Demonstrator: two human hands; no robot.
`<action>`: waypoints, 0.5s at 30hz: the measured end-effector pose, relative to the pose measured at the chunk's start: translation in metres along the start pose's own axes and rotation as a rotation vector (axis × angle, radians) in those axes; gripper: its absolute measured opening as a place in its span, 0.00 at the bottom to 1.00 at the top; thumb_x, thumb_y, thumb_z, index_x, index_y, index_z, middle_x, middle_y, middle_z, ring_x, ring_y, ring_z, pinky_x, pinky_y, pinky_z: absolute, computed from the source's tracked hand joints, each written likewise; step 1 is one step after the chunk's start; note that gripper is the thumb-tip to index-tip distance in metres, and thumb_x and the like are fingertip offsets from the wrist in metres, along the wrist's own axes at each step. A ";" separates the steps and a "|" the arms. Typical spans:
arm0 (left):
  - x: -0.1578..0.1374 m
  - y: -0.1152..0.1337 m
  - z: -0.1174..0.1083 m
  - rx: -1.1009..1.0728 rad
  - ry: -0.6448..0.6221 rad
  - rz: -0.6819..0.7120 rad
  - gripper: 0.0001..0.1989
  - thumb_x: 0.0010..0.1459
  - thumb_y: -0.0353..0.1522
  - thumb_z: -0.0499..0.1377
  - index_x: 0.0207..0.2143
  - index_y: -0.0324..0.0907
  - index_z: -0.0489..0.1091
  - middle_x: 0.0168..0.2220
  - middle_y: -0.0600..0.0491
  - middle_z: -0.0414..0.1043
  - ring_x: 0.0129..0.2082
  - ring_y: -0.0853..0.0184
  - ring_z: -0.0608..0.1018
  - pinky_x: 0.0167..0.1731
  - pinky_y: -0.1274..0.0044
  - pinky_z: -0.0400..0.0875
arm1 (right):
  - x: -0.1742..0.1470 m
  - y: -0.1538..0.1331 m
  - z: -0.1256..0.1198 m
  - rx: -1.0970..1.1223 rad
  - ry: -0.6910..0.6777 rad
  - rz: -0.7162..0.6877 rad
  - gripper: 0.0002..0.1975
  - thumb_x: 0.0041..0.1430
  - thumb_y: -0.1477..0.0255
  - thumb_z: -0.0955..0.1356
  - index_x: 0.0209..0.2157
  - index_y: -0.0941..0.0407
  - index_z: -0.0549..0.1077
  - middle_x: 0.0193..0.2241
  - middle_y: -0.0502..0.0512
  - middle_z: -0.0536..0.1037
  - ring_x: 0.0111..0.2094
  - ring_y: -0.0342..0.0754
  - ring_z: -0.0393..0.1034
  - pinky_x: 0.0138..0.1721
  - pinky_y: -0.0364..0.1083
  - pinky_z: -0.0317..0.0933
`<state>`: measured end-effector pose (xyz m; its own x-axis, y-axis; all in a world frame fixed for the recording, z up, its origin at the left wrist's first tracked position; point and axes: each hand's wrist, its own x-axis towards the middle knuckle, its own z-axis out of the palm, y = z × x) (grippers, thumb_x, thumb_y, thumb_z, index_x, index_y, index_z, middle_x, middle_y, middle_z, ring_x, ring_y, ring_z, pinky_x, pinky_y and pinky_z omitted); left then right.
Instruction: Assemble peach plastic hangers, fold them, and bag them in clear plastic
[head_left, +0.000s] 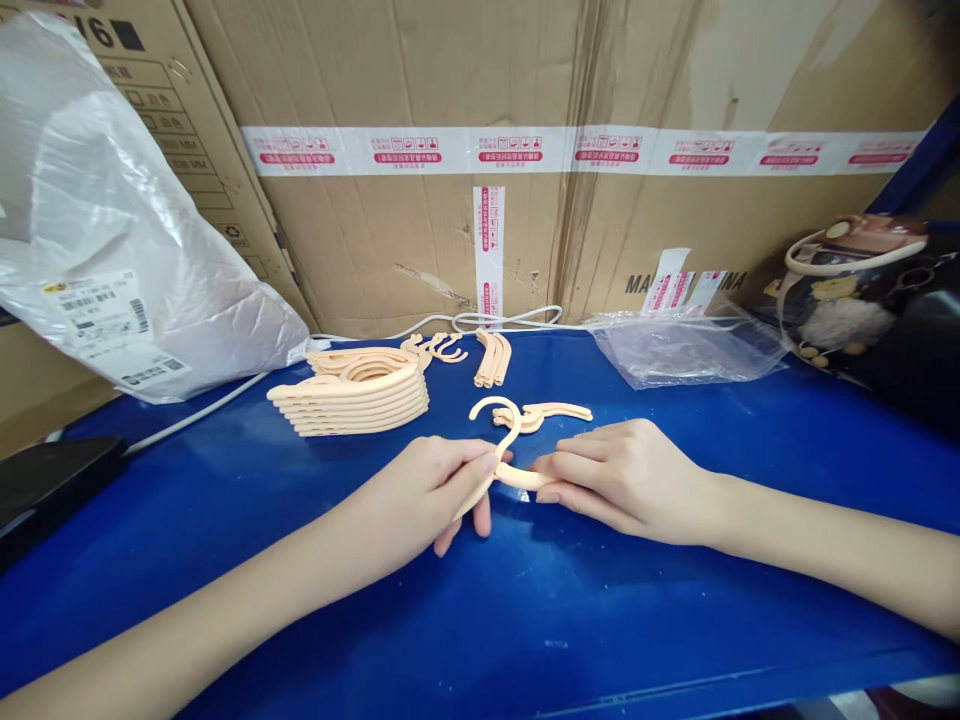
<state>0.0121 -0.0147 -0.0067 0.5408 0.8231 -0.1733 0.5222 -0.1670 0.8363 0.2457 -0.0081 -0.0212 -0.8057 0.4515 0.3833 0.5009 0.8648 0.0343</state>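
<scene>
Between my two hands is a cream plastic folding hanger (511, 425), its hook pointing up and away from me. My left hand (435, 485) pinches it just below the hook, thumb on top, and partly hides the left arm. The fingers of my right hand (626, 480) close around the right arm of the hanger. Right behind the hook lies another hanger piece (551, 412) with a curved arm. A neat stack of cream hangers (352, 395) sits beyond my left hand. Farther back are several loose hooks (442, 347) and a few curved arm pieces (493, 358).
Large cardboard boxes (420, 230) stand along the back of the blue table (450, 630). A white mailing bag (142, 230) leans at the left, above a black device (56, 490). A clear plastic bag (682, 345), a white cable (420, 322) and a dark bag (900, 330) lie behind.
</scene>
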 end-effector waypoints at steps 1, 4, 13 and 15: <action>-0.001 0.001 0.000 0.087 0.020 0.043 0.23 0.66 0.43 0.46 0.24 0.39 0.66 0.18 0.58 0.65 0.14 0.76 0.64 0.17 0.83 0.57 | 0.000 0.001 -0.001 0.015 -0.007 -0.006 0.20 0.71 0.64 0.56 0.38 0.58 0.75 0.27 0.51 0.78 0.25 0.42 0.70 0.28 0.42 0.56; -0.004 0.003 0.000 0.239 0.004 0.132 0.20 0.66 0.43 0.48 0.27 0.40 0.66 0.18 0.61 0.58 0.18 0.75 0.60 0.18 0.82 0.52 | 0.001 0.004 -0.004 0.054 -0.024 -0.038 0.20 0.69 0.61 0.58 0.38 0.58 0.75 0.26 0.52 0.77 0.26 0.43 0.69 0.28 0.42 0.55; -0.001 0.000 -0.003 0.427 -0.013 0.220 0.17 0.66 0.43 0.50 0.27 0.42 0.57 0.19 0.63 0.53 0.18 0.75 0.57 0.19 0.80 0.48 | 0.000 0.004 -0.009 0.127 -0.160 -0.010 0.16 0.69 0.65 0.58 0.39 0.57 0.74 0.30 0.52 0.77 0.29 0.44 0.67 0.30 0.43 0.53; -0.002 0.000 -0.003 0.442 0.003 0.229 0.18 0.66 0.43 0.49 0.27 0.42 0.57 0.19 0.63 0.53 0.18 0.75 0.57 0.20 0.80 0.48 | 0.001 0.004 -0.009 0.134 -0.182 -0.002 0.14 0.69 0.66 0.59 0.38 0.57 0.73 0.30 0.52 0.77 0.29 0.44 0.67 0.30 0.43 0.53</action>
<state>0.0091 -0.0146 -0.0049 0.6730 0.7395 -0.0087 0.6200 -0.5577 0.5519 0.2498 -0.0068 -0.0123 -0.8565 0.4715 0.2100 0.4626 0.8817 -0.0928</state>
